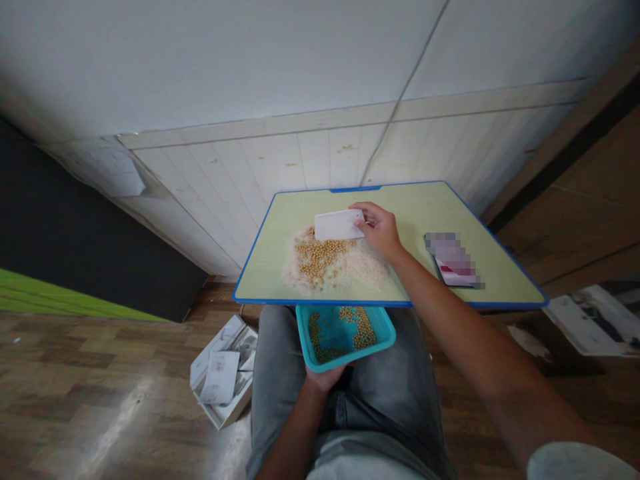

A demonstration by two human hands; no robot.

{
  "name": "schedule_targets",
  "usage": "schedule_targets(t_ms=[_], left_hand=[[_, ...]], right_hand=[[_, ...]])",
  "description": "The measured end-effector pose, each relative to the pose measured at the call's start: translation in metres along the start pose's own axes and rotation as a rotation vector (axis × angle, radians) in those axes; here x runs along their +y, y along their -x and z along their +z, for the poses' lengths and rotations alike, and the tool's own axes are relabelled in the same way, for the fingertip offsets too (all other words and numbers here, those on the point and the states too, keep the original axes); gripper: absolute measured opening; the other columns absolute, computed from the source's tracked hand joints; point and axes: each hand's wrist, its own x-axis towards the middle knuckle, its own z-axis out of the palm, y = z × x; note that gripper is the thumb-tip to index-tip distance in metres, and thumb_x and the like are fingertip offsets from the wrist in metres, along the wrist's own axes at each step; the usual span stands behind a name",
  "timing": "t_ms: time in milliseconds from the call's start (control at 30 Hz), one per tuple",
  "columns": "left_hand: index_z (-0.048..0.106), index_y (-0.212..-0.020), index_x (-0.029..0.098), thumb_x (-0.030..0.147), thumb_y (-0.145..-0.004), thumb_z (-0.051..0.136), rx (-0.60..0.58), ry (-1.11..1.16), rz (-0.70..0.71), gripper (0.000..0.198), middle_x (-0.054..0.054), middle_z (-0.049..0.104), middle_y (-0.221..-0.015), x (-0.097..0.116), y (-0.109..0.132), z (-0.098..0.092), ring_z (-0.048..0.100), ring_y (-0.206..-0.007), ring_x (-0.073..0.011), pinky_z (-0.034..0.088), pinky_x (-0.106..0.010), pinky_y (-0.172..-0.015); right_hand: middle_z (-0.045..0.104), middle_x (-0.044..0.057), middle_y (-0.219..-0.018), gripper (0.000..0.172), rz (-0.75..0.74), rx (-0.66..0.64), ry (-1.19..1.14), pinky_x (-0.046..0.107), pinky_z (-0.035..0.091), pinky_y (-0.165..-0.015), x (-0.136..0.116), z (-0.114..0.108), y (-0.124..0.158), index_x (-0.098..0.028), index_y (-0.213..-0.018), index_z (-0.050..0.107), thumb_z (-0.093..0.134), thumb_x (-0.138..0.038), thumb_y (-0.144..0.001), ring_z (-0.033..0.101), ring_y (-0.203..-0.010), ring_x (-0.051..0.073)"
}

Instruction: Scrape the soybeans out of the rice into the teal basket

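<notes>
My right hand [379, 225] grips the right end of a flat white card-like piece [336, 225], thumb on its near face. The piece stands tilted at the far side of a heap of yellow soybeans [317, 257] on the table. Pale rice-like grains [367, 267] spread around and under the beans. Below the near table edge, my left hand [326, 379] holds a turquoise plastic basket [345, 365] from underneath; its fingers are mostly hidden. Soybeans [364, 333] lie along the sides inside the basket, which sits over my lap.
The small table [420, 207] has a light green top and a blue rim, close to the wall. A phone-like device [454, 261], partly blurred, lies on its right side. An open white box [223, 373] with papers stands on the floor at left.
</notes>
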Motion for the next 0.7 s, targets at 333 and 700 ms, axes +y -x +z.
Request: schedule_targets(t_ms=[333,700], left_hand=[[0.029,-0.189,0.047,0.067,-0.116,0.012,-0.003,-0.099,-0.003,0.078,0.004,0.025,-0.202,0.001,-0.001,-0.002,0.022,-0.188,-0.0390,0.011,-0.080,-0.148],[0.017,-0.192,0.041,0.071,-0.116,0.012,0.018,-0.030,-0.029,0.082,0.001,0.018,-0.204,0.000,0.004,0.013,0.022,-0.188,-0.0414,0.013,-0.080,-0.149]], right_hand=[[0.089,0.006,-0.120,0.037,-0.010,0.011,0.006,0.038,0.071,-0.083,-0.004,-0.005,0.003,-0.028,-0.119,0.085,0.075,-0.026,-0.084,0.085,-0.107,0.027],[0.090,0.007,-0.124,0.040,0.020,0.000,-0.060,0.041,0.070,-0.090,-0.006,-0.009,0.004,-0.027,-0.115,0.086,0.076,-0.020,-0.076,0.086,-0.111,0.029]])
